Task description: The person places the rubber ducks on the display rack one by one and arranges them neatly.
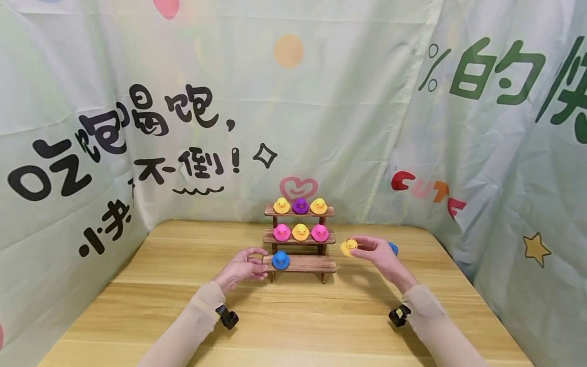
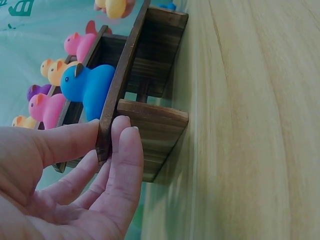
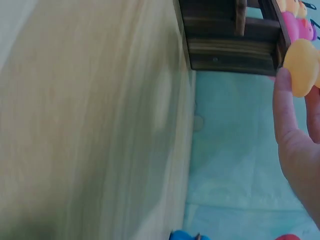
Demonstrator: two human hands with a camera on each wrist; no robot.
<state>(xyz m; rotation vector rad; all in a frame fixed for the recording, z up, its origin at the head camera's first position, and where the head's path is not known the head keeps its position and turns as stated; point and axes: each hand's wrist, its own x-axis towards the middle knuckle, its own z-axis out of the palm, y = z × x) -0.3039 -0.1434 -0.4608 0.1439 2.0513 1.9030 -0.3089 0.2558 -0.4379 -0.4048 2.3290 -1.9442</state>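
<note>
A yellow rubber duck (image 1: 349, 247) is pinched between the thumb and fingers of my right hand (image 1: 376, 252), in the air just right of a three-tier wooden shelf (image 1: 312, 263). My left hand (image 1: 242, 266) grips the left end of the lowest board; the left wrist view shows the thumb on top and fingertips underneath. Beside that thumb a blue duck (image 2: 90, 87) sits on the lowest tier. The middle tier bears a pink duck (image 1: 282, 232), a yellow one (image 1: 300, 232) and another pink one (image 1: 319, 233). On top, a purple duck (image 1: 300, 205) sits between two yellow ducks.
Another blue duck (image 1: 393, 248) stands on the wooden table (image 1: 293, 326) behind my right hand, mostly hidden by it. A printed cloth (image 1: 339, 127) hangs behind the table and along both sides. Each wrist carries a small black camera.
</note>
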